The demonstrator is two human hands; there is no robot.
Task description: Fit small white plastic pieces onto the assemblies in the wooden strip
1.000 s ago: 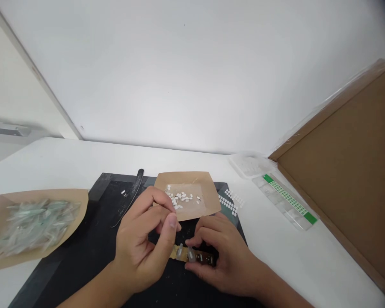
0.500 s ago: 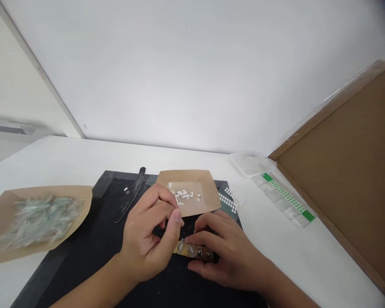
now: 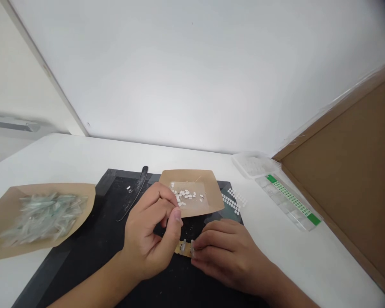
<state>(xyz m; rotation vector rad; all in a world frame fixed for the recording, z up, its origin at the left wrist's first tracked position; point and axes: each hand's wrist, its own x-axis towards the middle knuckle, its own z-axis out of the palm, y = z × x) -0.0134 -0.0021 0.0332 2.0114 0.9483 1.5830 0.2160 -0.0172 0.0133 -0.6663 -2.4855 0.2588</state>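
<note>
My left hand hangs over the black mat with thumb and fingertips pinched together. Whatever sits in that pinch, if anything, is too small to make out. To its right, my right hand rests low on the mat, its fingers drawn together over a narrow yellowish strip. One small clear plastic piece stands up from the strip. The right fingertips grip a second clear piece beside it. My right hand covers the strip's right end.
Behind the hands, a brown paper tray holds small white bits. A larger tray of clear slivers stands left. On the black mat lies a dark nail file. White sticker dots, a clear box and a cardboard panel are right.
My right fingers have closed in from around the strip onto the second clear piece, which now stands more upright. My left hand keeps its pinch. The whole view has shifted slightly.
</note>
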